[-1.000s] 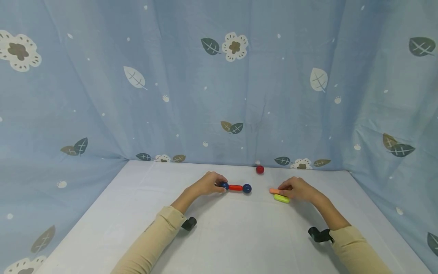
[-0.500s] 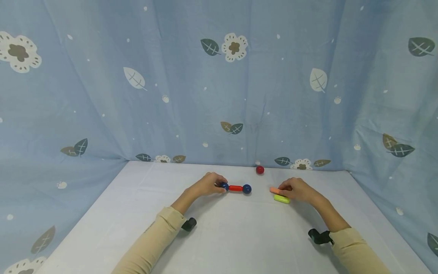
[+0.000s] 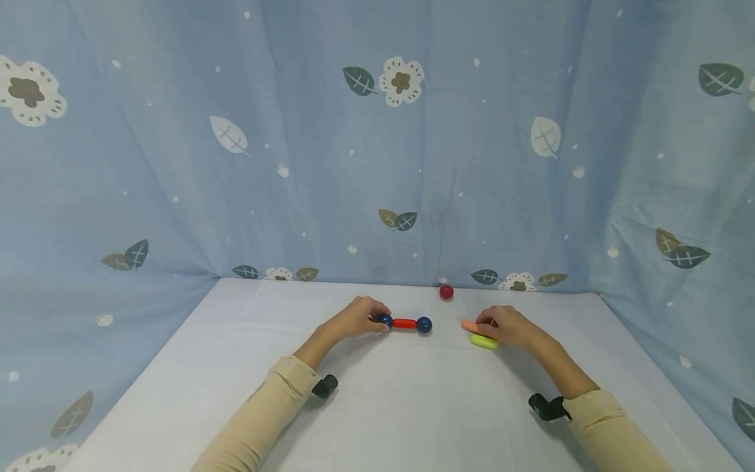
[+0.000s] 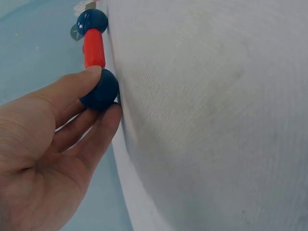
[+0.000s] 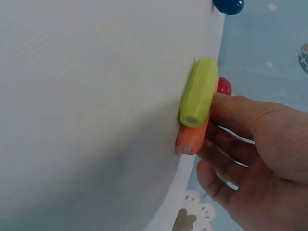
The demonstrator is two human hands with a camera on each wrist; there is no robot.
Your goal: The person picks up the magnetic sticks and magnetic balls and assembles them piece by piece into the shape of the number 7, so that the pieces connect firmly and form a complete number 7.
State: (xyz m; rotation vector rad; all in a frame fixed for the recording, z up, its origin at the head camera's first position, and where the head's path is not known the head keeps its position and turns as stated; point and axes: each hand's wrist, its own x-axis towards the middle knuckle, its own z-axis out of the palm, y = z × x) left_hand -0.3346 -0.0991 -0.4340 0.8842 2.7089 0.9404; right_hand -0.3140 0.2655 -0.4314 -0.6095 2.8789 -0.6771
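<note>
My left hand (image 3: 358,317) pinches a dark blue ball (image 4: 100,91) between thumb and fingertips. A red magnetic rod (image 3: 404,324) joins that ball to a second blue ball (image 3: 424,325), making a straight dumbbell shape along the white table. On the right, my right hand (image 3: 508,325) holds an orange magnetic rod (image 3: 469,326) with thumb and fingers, partly covering it. Just in front of it lies a yellow-green magnetic rod (image 3: 483,341), which overlaps the orange one in the right wrist view; small grey discs show at their ends.
A red ball (image 3: 446,292) sits near the back edge of the white tabletop (image 3: 413,406), between and beyond the hands. Blue patterned curtain (image 3: 318,151) encloses the table at the back and sides. Black wrist cameras (image 3: 547,407) hang at both cuffs.
The orange rod has turned slightly in my right hand, its left end swinging toward the back, away from the yellow-green rod. My left hand keeps its pinch on the blue ball.
</note>
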